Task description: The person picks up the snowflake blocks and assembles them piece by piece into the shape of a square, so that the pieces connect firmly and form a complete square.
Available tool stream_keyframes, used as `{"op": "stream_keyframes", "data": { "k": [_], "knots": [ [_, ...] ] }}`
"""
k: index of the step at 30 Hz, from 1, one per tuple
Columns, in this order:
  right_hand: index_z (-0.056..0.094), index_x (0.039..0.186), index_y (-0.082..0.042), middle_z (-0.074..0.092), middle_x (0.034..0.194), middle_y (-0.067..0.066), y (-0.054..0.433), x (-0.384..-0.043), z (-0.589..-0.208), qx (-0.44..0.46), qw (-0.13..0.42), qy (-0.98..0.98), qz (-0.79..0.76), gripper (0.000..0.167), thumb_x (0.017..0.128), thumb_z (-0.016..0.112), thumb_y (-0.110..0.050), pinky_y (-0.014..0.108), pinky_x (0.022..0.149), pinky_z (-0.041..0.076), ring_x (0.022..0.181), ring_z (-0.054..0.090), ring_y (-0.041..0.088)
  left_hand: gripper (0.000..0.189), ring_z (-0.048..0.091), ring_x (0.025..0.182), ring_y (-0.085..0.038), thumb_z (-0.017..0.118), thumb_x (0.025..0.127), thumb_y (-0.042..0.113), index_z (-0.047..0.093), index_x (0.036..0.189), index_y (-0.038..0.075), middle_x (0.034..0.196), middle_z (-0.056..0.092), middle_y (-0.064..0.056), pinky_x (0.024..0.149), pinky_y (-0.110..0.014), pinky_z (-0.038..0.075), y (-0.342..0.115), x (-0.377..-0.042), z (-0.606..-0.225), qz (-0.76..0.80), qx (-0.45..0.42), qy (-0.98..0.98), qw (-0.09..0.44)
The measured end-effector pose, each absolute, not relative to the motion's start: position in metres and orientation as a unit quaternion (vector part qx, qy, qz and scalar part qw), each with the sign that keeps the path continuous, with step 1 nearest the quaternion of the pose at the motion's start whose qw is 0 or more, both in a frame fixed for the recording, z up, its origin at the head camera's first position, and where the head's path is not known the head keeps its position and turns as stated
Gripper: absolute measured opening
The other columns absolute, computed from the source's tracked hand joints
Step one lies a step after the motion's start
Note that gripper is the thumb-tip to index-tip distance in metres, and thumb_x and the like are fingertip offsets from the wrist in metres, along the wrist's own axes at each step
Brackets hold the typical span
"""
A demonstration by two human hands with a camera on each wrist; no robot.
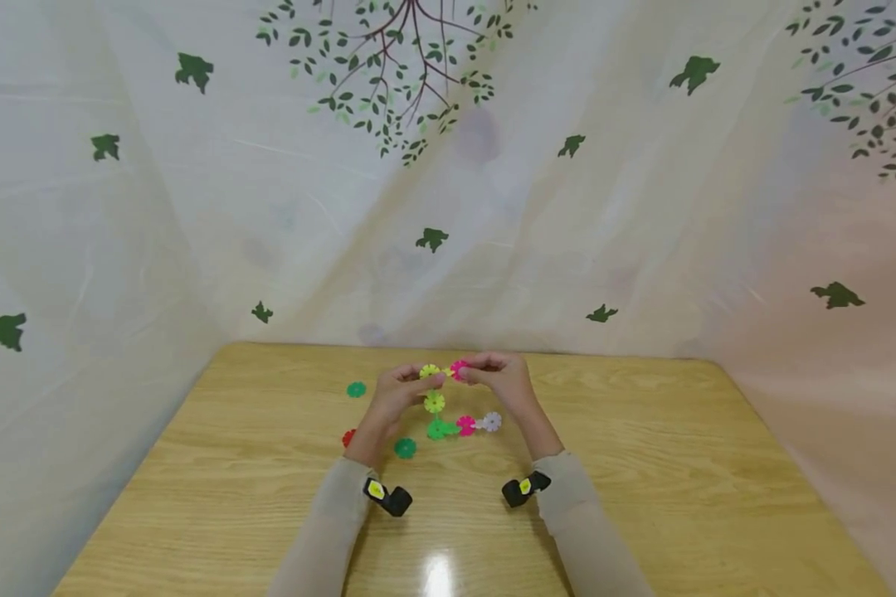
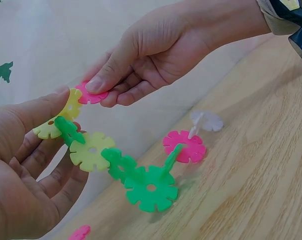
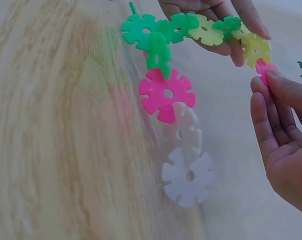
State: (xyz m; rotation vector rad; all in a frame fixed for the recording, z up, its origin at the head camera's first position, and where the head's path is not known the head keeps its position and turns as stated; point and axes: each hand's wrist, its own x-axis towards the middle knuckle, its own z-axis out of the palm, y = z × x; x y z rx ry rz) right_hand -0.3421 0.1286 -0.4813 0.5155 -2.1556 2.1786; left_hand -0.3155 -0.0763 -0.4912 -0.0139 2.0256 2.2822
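Note:
My left hand [image 1: 394,394] pinches a yellow notched disc [image 2: 73,103] at the upper end of a chain of interlocking plastic discs. In my right hand [image 1: 509,383], thumb and fingers pinch a pink notched disc [image 2: 92,95], whose edge meets the yellow disc; whether the slots are joined cannot be told. Down from the left hand the chain runs through another yellow disc [image 2: 92,151] and several green discs [image 2: 151,188]. It then turns right to a pink disc [image 3: 167,95] and two white discs [image 3: 189,176].
Loose on the wooden table [image 1: 642,481] lie two dark green discs, one farther back [image 1: 356,389] and one nearer [image 1: 406,448]. A red disc [image 1: 349,437] is partly hidden by my left wrist. A patterned cloth [image 1: 493,274] hangs behind the table.

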Motion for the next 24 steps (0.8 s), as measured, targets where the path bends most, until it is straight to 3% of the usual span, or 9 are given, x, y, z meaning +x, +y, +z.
{"op": "stream_keyframes", "data": {
  "k": [2, 5, 9, 13, 24],
  "knots": [
    [0.070, 0.103, 0.017, 0.077, 0.083, -0.003, 0.1292, -0.3418, -0.4823, 0.166, 0.014, -0.692, 0.702, 0.022, 0.087, 0.077, 0.004, 0.024, 0.070, 0.061, 0.072, 0.072, 0.008, 0.014, 0.071, 0.085, -0.009, 0.080, 0.089, 0.016, 0.076, 0.100, 0.008, 0.086, 0.074, 0.008, 0.074, -0.027, 0.056, -0.0757, -0.3151, -0.4913, 0.743, -0.006, 0.667, 0.046],
    [0.070, 0.103, 0.018, 0.077, 0.081, -0.007, 0.1292, -0.3413, -0.4822, 0.163, 0.010, -0.692, 0.704, 0.021, 0.087, 0.076, 0.004, 0.024, 0.070, 0.061, 0.072, 0.073, 0.008, 0.017, 0.072, 0.087, -0.014, 0.081, 0.089, 0.017, 0.076, 0.101, 0.007, 0.085, 0.074, 0.009, 0.073, -0.026, 0.056, -0.0752, -0.3150, -0.4902, 0.738, -0.007, 0.673, 0.045],
    [0.071, 0.103, 0.017, 0.078, 0.083, -0.003, 0.1283, -0.3406, -0.4807, 0.164, 0.007, -0.696, 0.699, 0.023, 0.087, 0.077, 0.002, 0.024, 0.071, 0.060, 0.074, 0.073, 0.008, 0.018, 0.073, 0.092, -0.020, 0.080, 0.089, 0.018, 0.075, 0.101, 0.005, 0.084, 0.074, 0.008, 0.074, -0.027, 0.056, -0.0757, -0.3148, -0.4891, 0.736, -0.007, 0.676, 0.045],
    [0.071, 0.104, 0.015, 0.078, 0.087, 0.003, 0.1269, -0.3404, -0.4800, 0.163, 0.002, -0.702, 0.694, 0.024, 0.087, 0.078, 0.000, 0.025, 0.072, 0.060, 0.075, 0.072, 0.008, 0.022, 0.071, 0.088, -0.014, 0.079, 0.091, 0.019, 0.075, 0.107, 0.005, 0.087, 0.073, 0.008, 0.078, -0.027, 0.056, -0.0780, -0.3146, -0.4886, 0.727, 0.003, 0.685, 0.059],
    [0.073, 0.108, 0.009, 0.077, 0.093, 0.006, 0.1219, -0.3439, -0.4827, 0.167, -0.007, -0.722, 0.672, 0.021, 0.091, 0.074, -0.002, 0.028, 0.075, 0.062, 0.078, 0.071, 0.009, 0.035, 0.065, 0.098, -0.015, 0.072, 0.097, 0.024, 0.070, 0.128, 0.009, 0.114, 0.068, -0.004, 0.078, -0.029, 0.056, -0.0840, -0.3186, -0.4891, 0.706, 0.039, 0.699, 0.107]
  ]
}}
